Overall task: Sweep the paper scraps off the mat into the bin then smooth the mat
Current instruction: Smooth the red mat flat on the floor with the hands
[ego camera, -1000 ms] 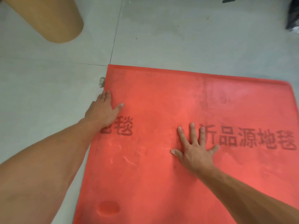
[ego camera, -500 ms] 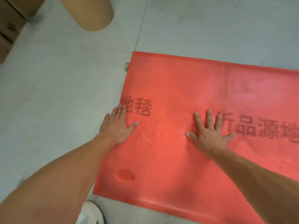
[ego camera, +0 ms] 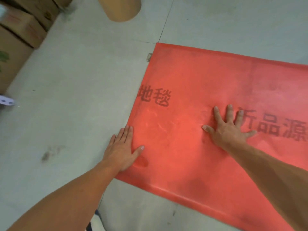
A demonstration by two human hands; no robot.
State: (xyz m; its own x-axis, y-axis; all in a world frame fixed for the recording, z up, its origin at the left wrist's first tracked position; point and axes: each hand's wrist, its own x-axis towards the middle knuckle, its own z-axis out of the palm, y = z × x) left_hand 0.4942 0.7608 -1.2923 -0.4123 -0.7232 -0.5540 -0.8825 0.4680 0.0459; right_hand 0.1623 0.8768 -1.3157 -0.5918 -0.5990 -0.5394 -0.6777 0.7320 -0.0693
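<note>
Nearest the camera, the left hand point(ego camera: 123, 150) is being held flat with fingers straight and together. It is straddling the left edge of the mat point(ego camera: 200, 77), with the thumb on the red and the fingers largely on the floor point(ego camera: 75, 114). It is being drawn back along that edge: a second ago it was lying close to the far-left corner, and now it is lying close to the near-left one, just beside a shallow dent point(ego camera: 141, 162). The right hand point(ego camera: 228, 130) is being kept flat and splayed, nothing gripped, in the same place beside the printed characters point(ego camera: 154, 97) and well apart from the left.

No scraps are being seen on the mat, so sweeping is judged finished and smoothing under way, though faint creases are still showing between the hands.

The mat is lying on the floor. Its long axis is running left to right, slanting nearer towards the right and out of frame, and its short edge is pointing away from the person.

Farther off, one small scrap point(ego camera: 148, 57) is lying on the floor against the far-left corner — possibly outstanding. Beyond it a tan cylindrical container point(ego camera: 123, 9), perhaps the bin, and cardboard boxes point(ego camera: 20, 27) are standing.
</note>
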